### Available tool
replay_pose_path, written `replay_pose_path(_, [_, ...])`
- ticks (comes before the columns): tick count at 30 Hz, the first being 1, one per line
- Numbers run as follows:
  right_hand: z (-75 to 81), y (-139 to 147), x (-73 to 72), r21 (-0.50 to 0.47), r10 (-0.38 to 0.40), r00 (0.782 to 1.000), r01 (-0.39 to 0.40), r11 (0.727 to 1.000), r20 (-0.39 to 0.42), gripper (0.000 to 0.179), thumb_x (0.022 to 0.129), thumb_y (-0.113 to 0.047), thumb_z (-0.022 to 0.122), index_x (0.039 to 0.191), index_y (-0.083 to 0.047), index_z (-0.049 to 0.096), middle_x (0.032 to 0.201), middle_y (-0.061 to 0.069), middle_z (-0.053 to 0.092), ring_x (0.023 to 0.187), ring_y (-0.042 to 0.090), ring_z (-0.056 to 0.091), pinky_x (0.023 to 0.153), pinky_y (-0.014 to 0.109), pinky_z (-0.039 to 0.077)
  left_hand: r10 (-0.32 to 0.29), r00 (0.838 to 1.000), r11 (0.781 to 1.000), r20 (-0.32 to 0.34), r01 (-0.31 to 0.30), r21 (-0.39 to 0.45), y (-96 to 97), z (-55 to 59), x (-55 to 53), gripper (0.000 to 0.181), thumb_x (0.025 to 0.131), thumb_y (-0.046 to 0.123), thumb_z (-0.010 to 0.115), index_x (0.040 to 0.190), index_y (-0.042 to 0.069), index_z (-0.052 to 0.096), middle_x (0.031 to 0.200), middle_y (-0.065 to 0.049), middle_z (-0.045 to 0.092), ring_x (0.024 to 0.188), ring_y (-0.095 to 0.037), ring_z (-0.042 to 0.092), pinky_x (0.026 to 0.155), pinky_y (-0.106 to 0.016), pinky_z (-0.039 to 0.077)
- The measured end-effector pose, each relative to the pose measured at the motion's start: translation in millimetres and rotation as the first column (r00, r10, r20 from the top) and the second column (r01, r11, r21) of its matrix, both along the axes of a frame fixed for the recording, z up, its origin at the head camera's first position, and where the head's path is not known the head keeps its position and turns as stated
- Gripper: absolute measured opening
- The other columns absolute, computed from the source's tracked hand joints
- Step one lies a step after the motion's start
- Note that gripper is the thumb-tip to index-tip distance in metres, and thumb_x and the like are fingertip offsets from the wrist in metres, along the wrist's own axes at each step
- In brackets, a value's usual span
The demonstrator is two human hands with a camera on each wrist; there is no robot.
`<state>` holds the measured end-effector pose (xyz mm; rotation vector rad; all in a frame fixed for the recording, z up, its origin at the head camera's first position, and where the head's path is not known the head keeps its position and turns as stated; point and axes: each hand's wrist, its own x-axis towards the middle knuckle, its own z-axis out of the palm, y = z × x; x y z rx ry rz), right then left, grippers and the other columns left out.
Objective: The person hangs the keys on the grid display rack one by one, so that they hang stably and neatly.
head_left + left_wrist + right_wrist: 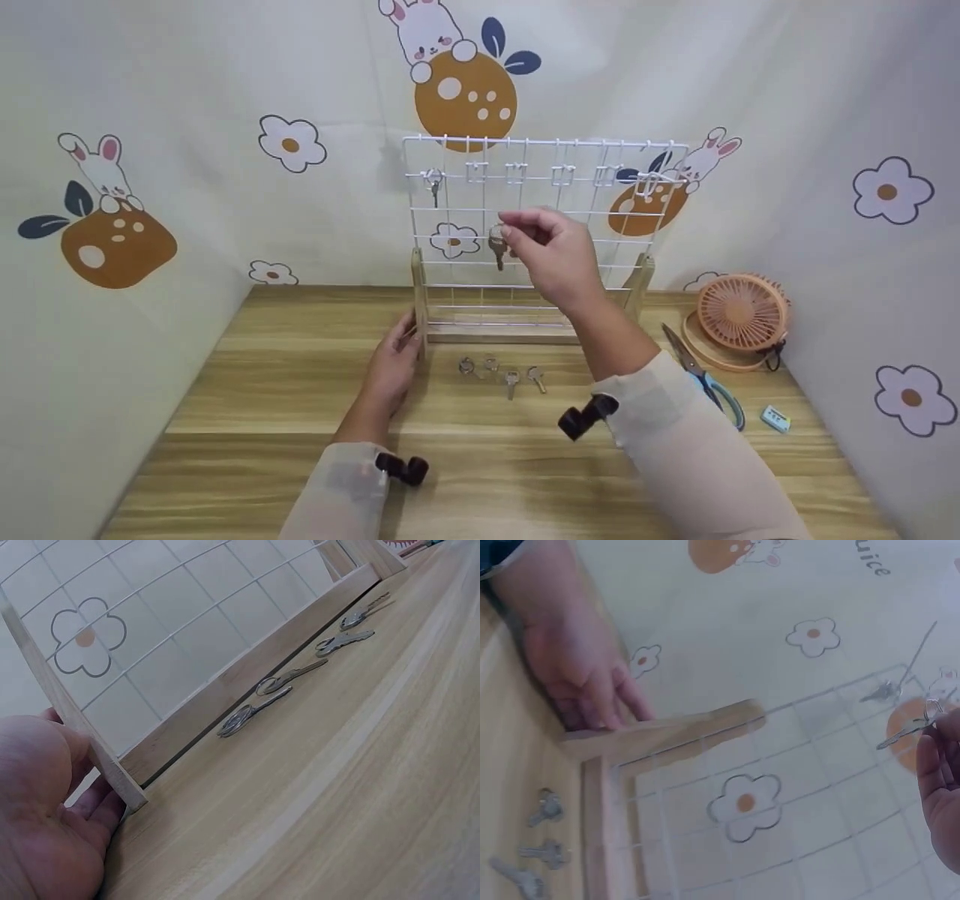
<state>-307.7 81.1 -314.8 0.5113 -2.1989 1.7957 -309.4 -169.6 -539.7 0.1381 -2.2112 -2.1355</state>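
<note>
My right hand [559, 259] pinches a key [498, 247] by its ring between thumb and fingertips, in front of the white wire grid rack [544, 141]. The key hangs with its blade downward; in the right wrist view that key [904, 733] shows at the right edge. My left hand [394, 364] holds the lower part of the rack's left wooden post [419, 300], seen close up as the post [112, 769] in the left wrist view. Another key [435, 191] hangs at the grid's upper left. Several keys [511, 381] with rings lie on the table before the rack.
White hooks [516, 173] line the upper grid. On the right of the wooden table [300, 405] are an orange fan [741, 311], scissors [705, 379] with blue handles and a small light-blue item [775, 418]. A patterned curtain [330, 217] surrounds the table.
</note>
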Motion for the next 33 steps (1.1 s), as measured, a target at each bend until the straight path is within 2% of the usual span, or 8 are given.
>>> replay_pose_path(4, [23.2, -12, -3.9, -0.018, -0.008, 1.000, 0.008, 1.000, -0.018, 0.017, 0.100, -0.012, 0.076, 0.116, -0.006, 0.081, 0.107, 0.011, 0.078, 0.094, 0.024, 0.072, 0.078, 0.020, 0.062, 0.000, 1.000, 1.000, -0.006, 0.000, 0.004, 0.4, 0.2, 0.0, 0.055, 0.113, 0.017, 0.054, 0.166, 0.023, 0.042, 0.170, -0.007, 0.043, 0.159, -0.030, 0.040, 0.132, -0.043, 0.037])
replay_pose_path(9, [34.9, -26, -7.1, -0.067, -0.028, 1.000, 0.027, 0.997, -0.013, 0.017, 0.101, -0.014, 0.076, 0.115, -0.006, 0.081, 0.106, 0.012, 0.078, 0.100, 0.033, 0.075, 0.083, 0.025, 0.066, -0.006, 1.000, 1.000, 0.007, 0.006, 0.004, 0.0, 0.4, 1.0, 0.055, 0.114, 0.018, 0.053, 0.166, 0.025, 0.041, 0.171, -0.006, 0.043, 0.159, -0.029, 0.040, 0.132, -0.044, 0.037])
replay_pose_path(16, [42.4, -35, -8.9, -0.144, -0.058, 0.998, 0.054, 0.988, -0.024, 0.017, 0.101, -0.011, 0.076, 0.115, -0.003, 0.080, 0.107, 0.014, 0.079, 0.090, 0.020, 0.078, 0.088, 0.030, 0.067, -0.008, 1.000, 1.000, 0.019, 0.008, 0.003, 0.3, 0.5, 0.4, 0.055, 0.114, 0.020, 0.054, 0.167, 0.027, 0.040, 0.171, -0.006, 0.043, 0.159, -0.029, 0.040, 0.132, -0.044, 0.037])
replay_pose_path(20, [45.4, -39, -9.7, -0.156, -0.090, 0.995, 0.082, 0.984, -0.043, 0.017, 0.101, -0.012, 0.075, 0.115, -0.004, 0.080, 0.108, 0.013, 0.079, 0.090, 0.019, 0.078, 0.088, 0.030, 0.067, -0.005, 1.000, 1.000, 0.011, 0.005, 0.002, -0.1, 0.1, -0.2, 0.055, 0.114, 0.019, 0.053, 0.167, 0.026, 0.040, 0.171, -0.007, 0.042, 0.159, -0.029, 0.041, 0.132, -0.044, 0.038])
replay_pose_path(23, [46.5, -43, -10.3, -0.154, -0.127, 0.990, 0.116, 0.981, -0.063, 0.016, 0.101, -0.011, 0.075, 0.115, -0.005, 0.081, 0.106, 0.012, 0.079, 0.091, 0.021, 0.078, 0.086, 0.028, 0.067, -0.004, 1.000, 1.000, 0.014, 0.004, 0.004, -0.1, -0.4, -0.9, 0.054, 0.114, 0.019, 0.052, 0.166, 0.027, 0.040, 0.171, -0.006, 0.042, 0.159, -0.028, 0.041, 0.131, -0.043, 0.038])
replay_pose_path(33, [43.9, -47, -10.5, -0.090, -0.227, 0.967, 0.217, 0.972, -0.114, 0.018, 0.103, -0.017, 0.074, 0.117, -0.008, 0.081, 0.107, 0.007, 0.073, 0.092, 0.014, 0.076, 0.083, 0.023, 0.065, -0.003, 1.000, 1.000, -0.003, 0.003, 0.015, 1.0, -0.4, -1.1, 0.054, 0.114, 0.016, 0.053, 0.165, 0.026, 0.043, 0.170, -0.005, 0.044, 0.158, -0.027, 0.043, 0.131, -0.041, 0.039])
